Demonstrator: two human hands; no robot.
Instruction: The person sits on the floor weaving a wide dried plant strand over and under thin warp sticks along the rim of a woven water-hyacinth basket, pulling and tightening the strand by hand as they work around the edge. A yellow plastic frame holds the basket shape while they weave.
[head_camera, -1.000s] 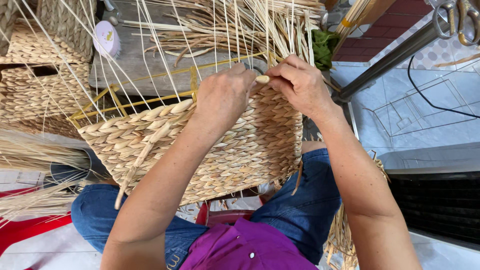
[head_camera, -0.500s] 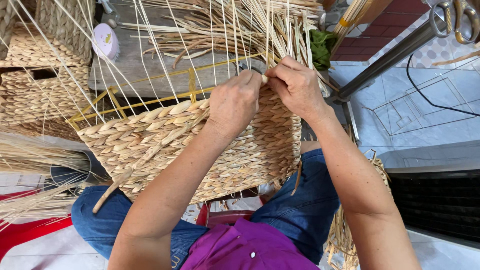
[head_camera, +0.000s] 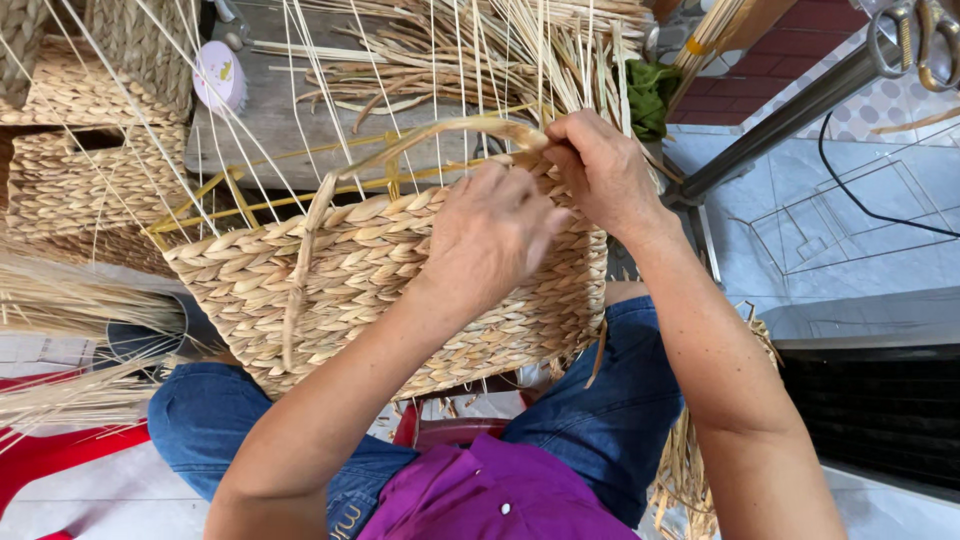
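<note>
A half-woven straw basket (head_camera: 380, 290) rests on my lap, its thin upright stakes (head_camera: 440, 70) fanning away from me. My left hand (head_camera: 490, 235) lies over the basket's upper right edge, fingers curled on the weave. Just beyond it, my right hand (head_camera: 600, 170) pinches a flat straw strand (head_camera: 420, 140). That strand arcs up from my fingers, bends left over the rim and hangs down the basket's front. A yellow wire frame (head_camera: 230, 200) shows inside the basket.
Finished woven baskets (head_camera: 80, 150) are stacked at the upper left. A wooden board (head_camera: 290, 110) holds loose straw and a small round pink-lidded tub (head_camera: 220, 75). Bundles of dry straw (head_camera: 60, 300) lie at left. Scissors (head_camera: 915, 35) hang on a metal bar at the upper right.
My left hand slid right and down along the rim. The straw strand, earlier lying across the basket's front, now arches in a loop above the rim. The camera has tilted slightly.
</note>
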